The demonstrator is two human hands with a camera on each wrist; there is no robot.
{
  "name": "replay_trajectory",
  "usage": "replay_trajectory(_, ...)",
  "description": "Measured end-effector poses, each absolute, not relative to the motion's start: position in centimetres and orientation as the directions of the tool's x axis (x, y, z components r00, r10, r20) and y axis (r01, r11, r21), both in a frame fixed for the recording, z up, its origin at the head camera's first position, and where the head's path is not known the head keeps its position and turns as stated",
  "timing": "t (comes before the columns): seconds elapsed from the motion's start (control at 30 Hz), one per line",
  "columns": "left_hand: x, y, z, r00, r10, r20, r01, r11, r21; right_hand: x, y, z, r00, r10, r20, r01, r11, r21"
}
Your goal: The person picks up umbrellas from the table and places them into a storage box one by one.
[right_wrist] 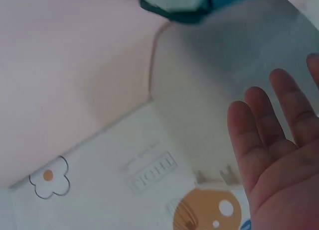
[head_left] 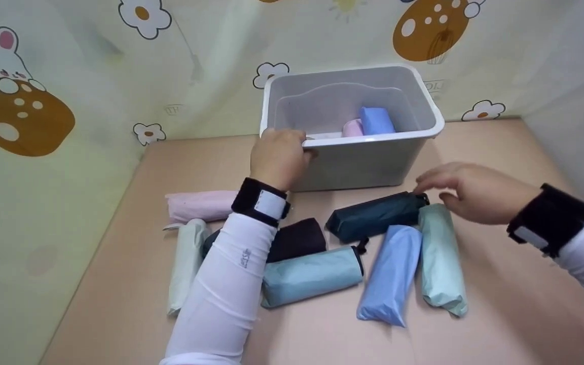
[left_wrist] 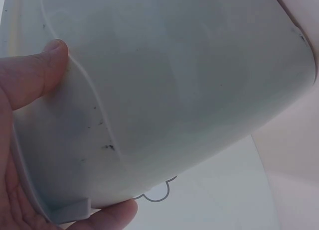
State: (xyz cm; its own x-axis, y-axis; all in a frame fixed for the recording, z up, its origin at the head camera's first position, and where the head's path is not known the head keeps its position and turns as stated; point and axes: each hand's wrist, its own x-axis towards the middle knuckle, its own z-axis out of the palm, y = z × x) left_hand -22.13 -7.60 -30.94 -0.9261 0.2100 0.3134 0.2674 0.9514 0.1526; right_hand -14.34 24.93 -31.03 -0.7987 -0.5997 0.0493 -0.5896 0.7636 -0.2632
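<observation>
My left hand (head_left: 279, 158) grips the front left rim of a grey plastic bin (head_left: 358, 165); in the left wrist view its thumb (left_wrist: 37, 75) lies along the bin's wall. Inside the bin are a blue folded umbrella (head_left: 377, 120) and a pink one (head_left: 353, 128). My right hand (head_left: 482, 192) hovers with loosely extended fingers just above the end of a dark teal folded umbrella (head_left: 373, 215) and the top of a mint green one (head_left: 441, 258). In the right wrist view the palm (right_wrist: 289, 175) is bare and holds nothing.
A blue umbrella (head_left: 391, 276), a light teal one (head_left: 312, 276), a black one (head_left: 299, 238), a pale green one (head_left: 185, 268) and a pink one (head_left: 201, 205) lie on the table (head_left: 505, 284). My left forearm partly covers some. A patterned curtain (head_left: 211, 86) stands behind the bin.
</observation>
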Motion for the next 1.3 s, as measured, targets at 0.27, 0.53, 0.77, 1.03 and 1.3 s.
replay_trajectory(0.27,-22.2,-7.6,-31.0,-0.919,0.212,0.333,0.272,0.951,0.146,-13.2,25.3,-34.3,-0.737,-0.675,-0.034,-0.652,0.724,-0.224)
replay_trajectory(0.53,-22.2,-7.6,-31.0,-0.913,0.218,0.345,0.278,0.951,0.135,-12.6,25.9,-35.3,-0.734,-0.657,-0.172,-0.624,0.752,-0.210)
replay_trajectory(0.77,-22.1,-7.6,-30.9,-0.914,0.220,0.341,0.276,0.953,0.123,-12.4,25.8,-35.9,-0.742,-0.617,-0.263,-0.596,0.786,-0.163)
replay_trajectory(1.03,-22.1,-7.6,-30.9,-0.913,0.217,0.345,0.277,0.951,0.137,-12.1,25.6,-36.1,-0.744,-0.621,-0.246,-0.628,0.776,-0.062)
replay_trajectory(1.3,-22.1,-7.7,-31.0,-0.914,0.227,0.336,0.278,0.954,0.111,-12.2,26.0,-36.7,-0.717,-0.684,-0.134,-0.690,0.724,-0.006)
